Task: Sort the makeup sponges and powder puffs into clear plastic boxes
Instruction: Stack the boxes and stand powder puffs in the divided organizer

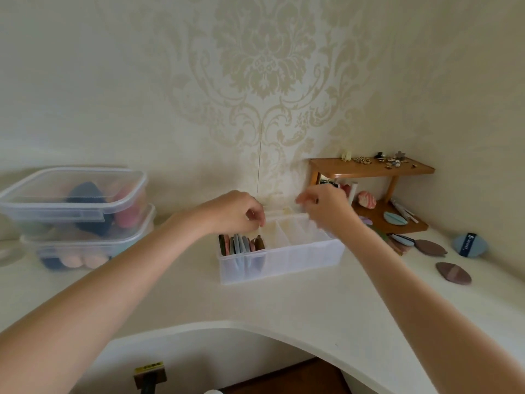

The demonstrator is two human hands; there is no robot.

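**A:** Clear plastic everywhere lol. Head cam: the divided box [281,258] sits mid-desk, a bit back toward the wallpapered wall [255,81]. Its left compartment is packed with flat powder puffs [241,245] standing on edge; the other sections look bare from here.

**B:** And the hands?

**A:** Both are over the box's far rim. Left hand [235,213] has its fingers curled, tips drawn together just above the puffs, at the raised lid [284,213]. Whether it's actually pinching the lid, can't tell, too blurry. Right hand [326,207] is motion-smeared, fingers bent at that same lid edge; same story, can't call the grip.

**B:** Sponges?

**A:** Two stacked clear tubs [79,217] at the desk's left edge, with dark blue and pink sponges [93,209] inside.

**B:** Right side?

**A:** Small wooden shelf [372,191] in the back right corner, trinkets on top. Loose puffs on the desk in front of it: a brown one [453,273], another brown [430,247], and a blue one [470,244] near the right edge.
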